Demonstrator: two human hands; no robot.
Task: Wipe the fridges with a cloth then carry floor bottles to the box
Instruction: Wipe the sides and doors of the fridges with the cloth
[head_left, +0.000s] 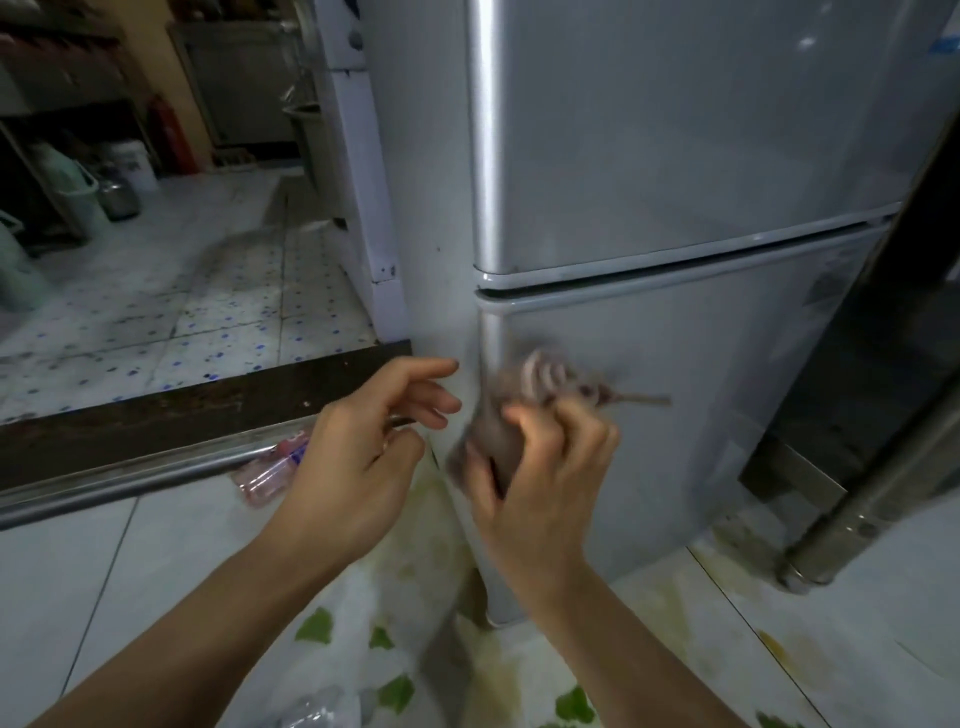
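No text, brand, number or sign can be read anywhere. The fridge (675, 156) carries a blue sticker (943, 44) at its upper right edge and a darker label (826, 291) on the lower door, both too blurred to make out. The plastic bottle (270, 467) lying on the floor has a pink and blue label, its print smeared. The white bucket (136, 165) in the far room bears a dark mark that is too small to tell.
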